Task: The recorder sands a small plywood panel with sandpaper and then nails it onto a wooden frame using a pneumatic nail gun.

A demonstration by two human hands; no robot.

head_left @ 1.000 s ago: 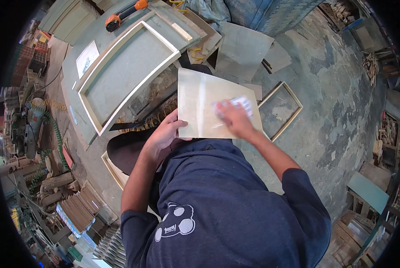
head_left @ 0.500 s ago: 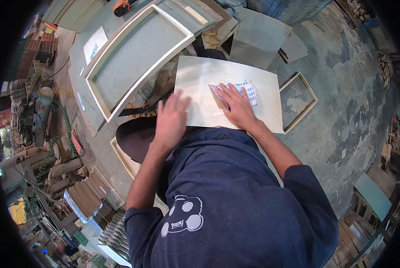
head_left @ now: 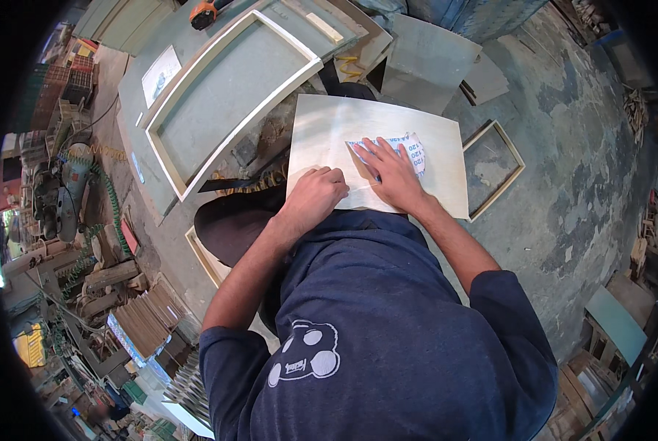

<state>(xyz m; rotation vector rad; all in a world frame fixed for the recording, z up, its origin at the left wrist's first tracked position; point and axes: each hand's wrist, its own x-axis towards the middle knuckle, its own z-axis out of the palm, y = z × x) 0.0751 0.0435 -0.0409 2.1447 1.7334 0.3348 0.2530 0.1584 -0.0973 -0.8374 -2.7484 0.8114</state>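
A pale, thin plywood panel (head_left: 321,125) lies across my lap. My right hand (head_left: 393,175) rests flat on a piece of sandpaper (head_left: 415,151) on the panel, fingers stretched and slightly apart. The sandpaper has a white back with blue print, and my palm and fingers hide part of it. Over the panel's near left part, my left hand (head_left: 318,192) is closed with its fingers curled in. Whatever it may pinch is hidden. A thin pale streak shows on the panel between the two hands.
Ahead on the left, a pale wooden frame (head_left: 233,110) lies on a grey-green board, near an orange-and-black tool (head_left: 204,13). A smaller wooden frame (head_left: 516,180) is on the floor at right. Tools, hoses and stacked wooden slats (head_left: 145,316) crowd the left side.
My left hand has come right and down onto the panel, and its loosely spread fingers have curled closed. My right hand stays on the sandpaper, almost unmoved.
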